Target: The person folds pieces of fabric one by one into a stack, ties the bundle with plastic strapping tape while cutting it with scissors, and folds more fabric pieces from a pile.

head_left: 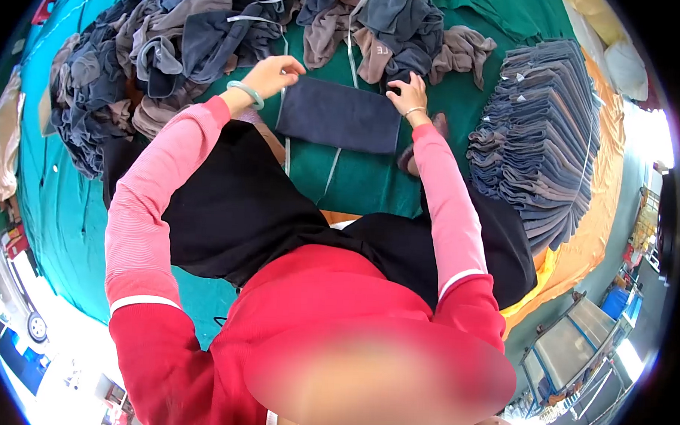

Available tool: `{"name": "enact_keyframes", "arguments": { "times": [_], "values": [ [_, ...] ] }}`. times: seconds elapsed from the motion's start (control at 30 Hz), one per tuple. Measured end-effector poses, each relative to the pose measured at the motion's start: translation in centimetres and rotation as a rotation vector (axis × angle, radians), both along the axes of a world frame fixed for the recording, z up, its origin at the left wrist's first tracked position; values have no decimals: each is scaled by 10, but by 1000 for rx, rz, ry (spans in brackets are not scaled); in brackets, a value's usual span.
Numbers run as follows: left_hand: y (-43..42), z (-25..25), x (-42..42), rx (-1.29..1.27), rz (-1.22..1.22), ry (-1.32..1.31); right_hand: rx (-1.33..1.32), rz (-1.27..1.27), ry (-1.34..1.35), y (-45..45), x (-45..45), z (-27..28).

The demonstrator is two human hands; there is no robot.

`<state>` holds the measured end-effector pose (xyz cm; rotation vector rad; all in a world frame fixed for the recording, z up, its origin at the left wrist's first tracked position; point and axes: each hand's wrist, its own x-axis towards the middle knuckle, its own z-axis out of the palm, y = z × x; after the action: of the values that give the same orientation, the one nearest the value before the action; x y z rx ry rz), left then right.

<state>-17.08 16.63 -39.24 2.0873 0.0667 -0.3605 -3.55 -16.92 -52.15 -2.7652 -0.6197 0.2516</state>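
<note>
A dark blue-grey cloth [339,116], folded into a flat rectangle, lies in front of me between my shoes. My left hand [271,77], with a pale green bangle at its wrist, is at the cloth's far left corner. Its fingers are bent and stand apart from the thumb, with nothing visible between them. At the far right corner is my right hand [409,95], its fingers curved and a gap showing between thumb and forefinger. Two thin pale straps [333,167] run out from under the cloth.
Crumpled grey, blue and brown cloths [154,56] are heaped at the far left, with more cloths [395,27] straight ahead. On the right stands a long row of neatly folded cloths [533,137]. A green sheet [371,180] covers the ground, bordered by an orange sheet [607,169].
</note>
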Motion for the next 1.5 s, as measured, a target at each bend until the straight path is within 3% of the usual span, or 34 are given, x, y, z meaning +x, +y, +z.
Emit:
{"name": "enact_keyframes", "arguments": {
  "times": [0.1,0.17,0.2,0.27,0.4,0.47,0.5,0.6,0.67,0.73,0.77,0.8,0.87,0.93,0.97,1.0,1.07,1.1,1.2,1.27,1.3,1.37,1.5],
  "values": [
    [-22,23,-2,-92,-71,40,-434,40,149,19,11,21],
    [-34,35,-2,-91,-149,18,-500,-18,206,15,34,3],
    [-41,43,-3,-88,-186,-9,-405,6,59,7,40,2],
    [-50,55,-2,-125,-211,3,-154,207,34,-18,94,-28],
    [-57,55,0,-201,-210,-3,660,-60,72,-39,119,98],
    [-59,56,4,-196,-194,-6,1076,-272,-34,-31,121,177],
    [-60,51,8,-242,-189,56,1129,-274,-13,-38,130,209],
    [-73,53,18,-236,-165,-179,1431,-98,124,-35,116,314],
    [-94,58,34,-220,-53,-294,1458,63,121,-26,105,355],
    [-121,76,59,-240,-7,-430,1401,288,206,23,33,409],
    [-136,73,78,-231,34,-642,1429,294,206,39,14,418],
    [-155,82,88,-295,160,-749,1399,446,343,46,5,423],
    [-173,121,99,-565,184,-848,1267,747,473,68,-33,446],
    [-171,124,126,-833,88,-682,1178,820,131,70,-55,452],
    [-175,158,95,-1224,115,-513,1045,741,100,63,-49,455],
    [-165,192,76,-1339,158,-240,913,661,71,50,-40,459],
    [-160,261,37,-1529,419,68,872,529,106,34,-34,443],
    [-149,238,48,-1639,165,-41,852,467,58,31,-37,427],
    [-139,213,36,-1476,45,-63,815,411,107,28,-52,379],
    [-138,230,16,-1327,81,-115,868,351,470,28,-64,366],
    [-128,230,11,-1225,-9,-48,678,352,568,22,-58,360],
    [-105,228,6,-1025,-215,22,860,255,721,14,-67,363],
    [-47,229,-21,-705,-159,230,1325,-44,968,-7,-71,359]
  ]
}}
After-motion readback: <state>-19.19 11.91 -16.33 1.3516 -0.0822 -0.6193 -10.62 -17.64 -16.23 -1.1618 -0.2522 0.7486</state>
